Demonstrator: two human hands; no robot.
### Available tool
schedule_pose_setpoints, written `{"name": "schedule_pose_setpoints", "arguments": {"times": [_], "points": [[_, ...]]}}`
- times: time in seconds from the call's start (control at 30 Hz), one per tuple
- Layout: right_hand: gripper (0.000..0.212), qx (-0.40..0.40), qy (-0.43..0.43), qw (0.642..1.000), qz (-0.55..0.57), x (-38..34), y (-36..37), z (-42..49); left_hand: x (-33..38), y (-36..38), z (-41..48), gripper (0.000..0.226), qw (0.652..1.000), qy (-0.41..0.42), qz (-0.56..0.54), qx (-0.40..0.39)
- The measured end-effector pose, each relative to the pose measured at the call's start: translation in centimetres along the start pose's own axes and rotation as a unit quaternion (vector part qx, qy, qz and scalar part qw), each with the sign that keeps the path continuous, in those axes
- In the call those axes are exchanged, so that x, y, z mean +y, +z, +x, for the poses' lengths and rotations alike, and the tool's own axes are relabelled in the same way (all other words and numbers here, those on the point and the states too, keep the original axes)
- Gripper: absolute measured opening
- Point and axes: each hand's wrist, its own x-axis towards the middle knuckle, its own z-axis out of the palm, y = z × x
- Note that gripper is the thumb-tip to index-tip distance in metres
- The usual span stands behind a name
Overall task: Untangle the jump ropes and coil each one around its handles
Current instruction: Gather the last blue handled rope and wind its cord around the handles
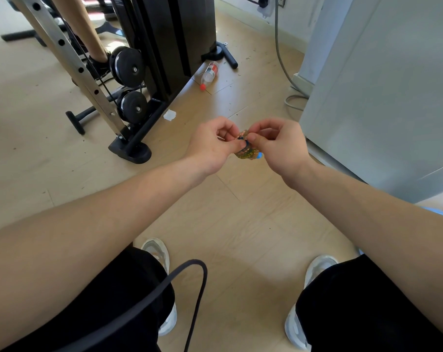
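Pinching beaded rope bundle (pixel 248 150) between my left hand (pixel 212 146) and right hand (pixel 278 146), fingertips tight; bundle midway, long axis slanted down-right.

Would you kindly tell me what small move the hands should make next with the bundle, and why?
Probably tuck the pinched end into the bundle to lock it: both the left hand and right hand pinch it, it looks nearly fully wound, and the black rope over the thigh lies untouched.

Plastic bottle (pixel 209 73) (red cap) is lying on the wood floor (pixel 240 224) beside the black gym machine (pixel 164 34); grey cable (pixel 276 34) is trailing toward the white cabinet (pixel 380 97).
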Motion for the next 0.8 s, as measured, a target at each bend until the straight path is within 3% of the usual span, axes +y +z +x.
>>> {"name": "schedule_pose_setpoints", "arguments": {"times": [0.17, 0.43, 0.57, 0.8], "points": [[0.018, 0.015, 0.011, 0.999, 0.034, -0.1, 0.0, 0.0, -0.1, -0.1, 0.2, 0.015, 0.999, -0.004, -0.026, -0.034], [0.018, 0.017, 0.021, 0.999, 0.044, 0.0, 0.1, 0.4, -0.7, 1.3, 0.2, 0.010, 1.000, 0.001, -0.010, 0.022], [0.017, 0.008, 0.011, 0.999, 0.038, 0.0, 0.2, 0.4, -0.9, 1.7, 0.3, 0.009, 0.998, -0.036, -0.043, 0.011], [0.021, 0.039, 0.039, 0.994, 0.093, 0.0, 0.1, 0.6, -0.1, 1.2, 0.5, 0.007, 0.998, -0.012, -0.057, -0.026]]}}
